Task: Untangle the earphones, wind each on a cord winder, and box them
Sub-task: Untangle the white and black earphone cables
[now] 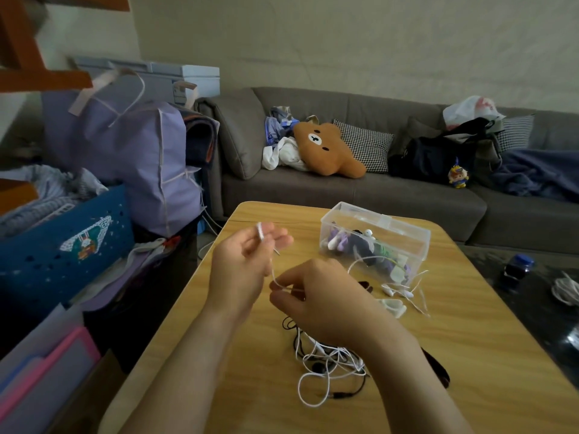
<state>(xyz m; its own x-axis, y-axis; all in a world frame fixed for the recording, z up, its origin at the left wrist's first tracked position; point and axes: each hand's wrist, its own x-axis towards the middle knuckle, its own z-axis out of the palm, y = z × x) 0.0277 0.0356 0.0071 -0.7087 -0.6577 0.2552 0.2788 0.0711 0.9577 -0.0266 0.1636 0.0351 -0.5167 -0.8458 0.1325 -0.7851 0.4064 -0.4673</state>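
Left grip (247,261) pinches white plug (260,230); right grip (316,296) pinches its cord (274,275). Untangling, I judge; next, draw cord from tangle (329,361).

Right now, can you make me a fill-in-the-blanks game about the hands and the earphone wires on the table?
1. Both hands, the left hand and the right hand, hold a thin ____ cord.
2. The clear box stands on the ____ table.
3. The tangled pile mixes white cords with ____ ones.
4. The plush bear lies on the ____.

Missing words: white; wooden; black; sofa
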